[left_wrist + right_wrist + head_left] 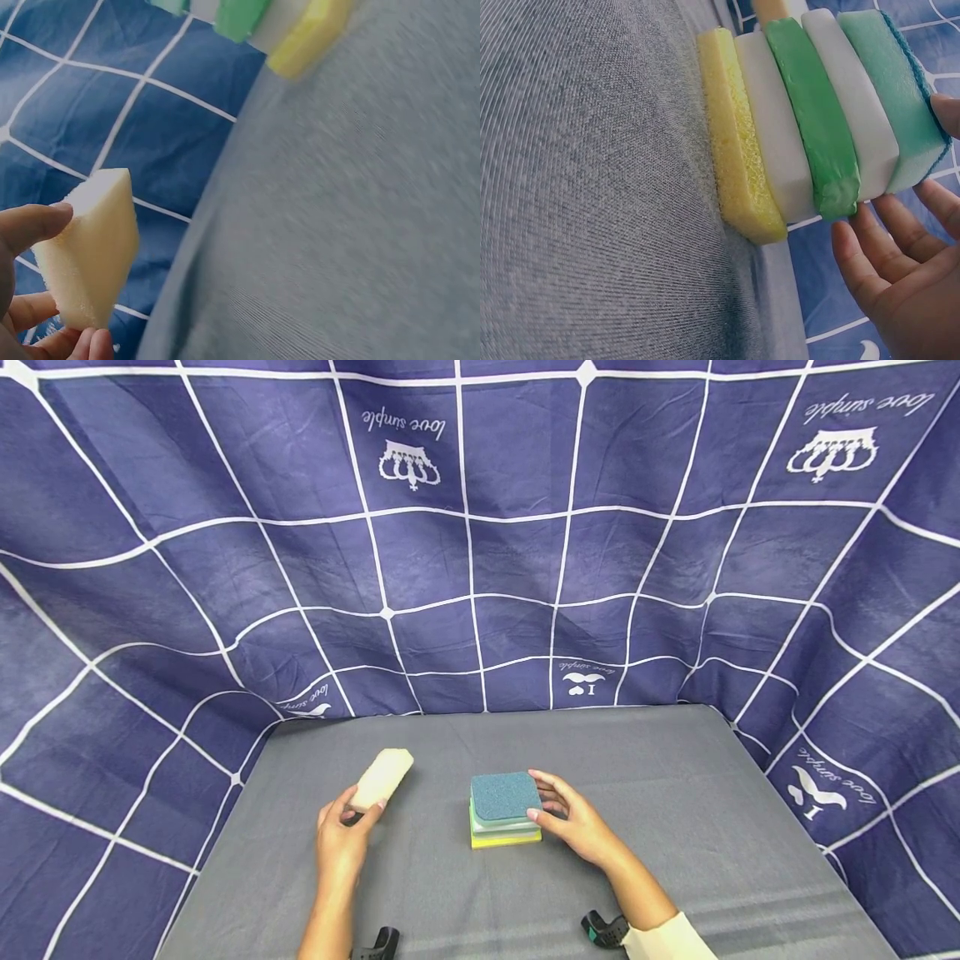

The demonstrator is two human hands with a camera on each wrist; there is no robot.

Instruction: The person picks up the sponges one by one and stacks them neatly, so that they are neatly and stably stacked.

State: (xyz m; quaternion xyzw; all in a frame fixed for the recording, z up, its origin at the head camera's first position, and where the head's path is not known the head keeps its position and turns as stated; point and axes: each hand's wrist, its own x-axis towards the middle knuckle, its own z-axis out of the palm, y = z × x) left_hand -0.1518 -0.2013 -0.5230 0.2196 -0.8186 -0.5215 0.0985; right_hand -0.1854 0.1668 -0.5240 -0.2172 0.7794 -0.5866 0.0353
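My left hand pinches a cream sponge between thumb and fingers, left of a stack. In the left wrist view the sponge is a thick block, tilted. The stack lies flat on the grey surface. From the bottom, it has a yellow sponge, a white block, a green block, another white block and a teal sponge with a dark blue scouring face on top. My right hand is at the stack's right side, fingers loosely bent, fingertips right at its edges.
A grey cloth-covered table bears the stack. Navy curtains with white grid lines rise behind it and at both sides. Dark wrist-worn devices show near the lower edge, one by each forearm.
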